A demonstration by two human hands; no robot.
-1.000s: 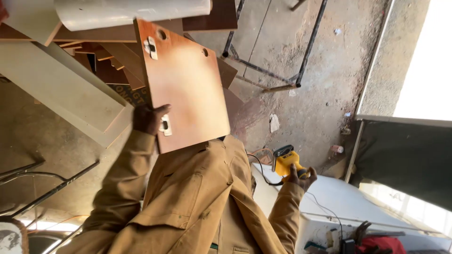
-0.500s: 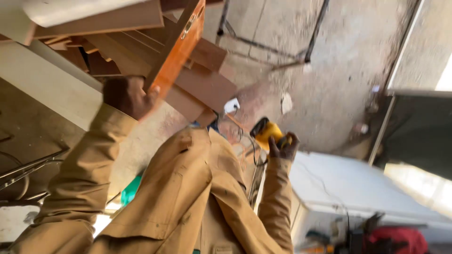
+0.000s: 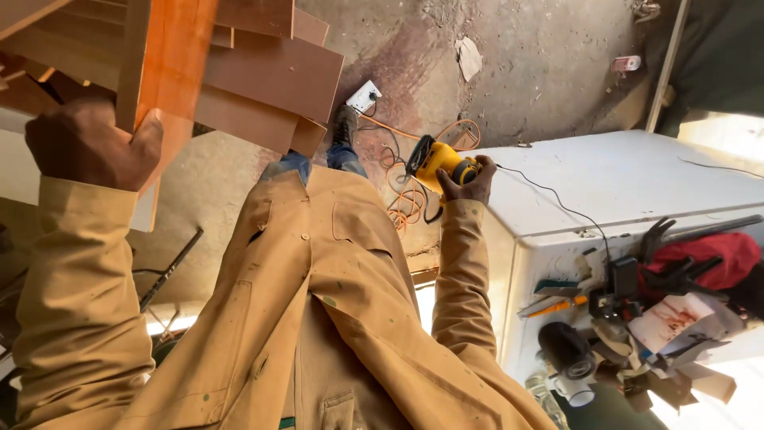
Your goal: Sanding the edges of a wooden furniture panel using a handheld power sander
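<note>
The left hand (image 3: pixel 91 143) is clenched around the edge of an orange-brown board (image 3: pixel 171 56), held up at the upper left in front of a stack of brown boards (image 3: pixel 270 80). The right hand (image 3: pixel 469 179) grasps a yellow power tool (image 3: pixel 436 162) just beside the far edge of the white worktop (image 3: pixel 621 179). An orange cable (image 3: pixel 406 199) lies coiled on the floor (image 3: pixel 541 72) near a white socket (image 3: pixel 364 95). Tools and a red cloth (image 3: pixel 708 255) crowd the worktop's near right side.

Under me runs a dusty concrete floor (image 3: pixel 549 72), with an orange cord (image 3: pixel 402 195) coiled on it mid-frame beside a white socket block (image 3: pixel 364 96). At right my white table (image 3: pixel 629 179) carries a red cloth (image 3: pixel 708 255) and, I think, pliers (image 3: pixel 553 305).
</note>
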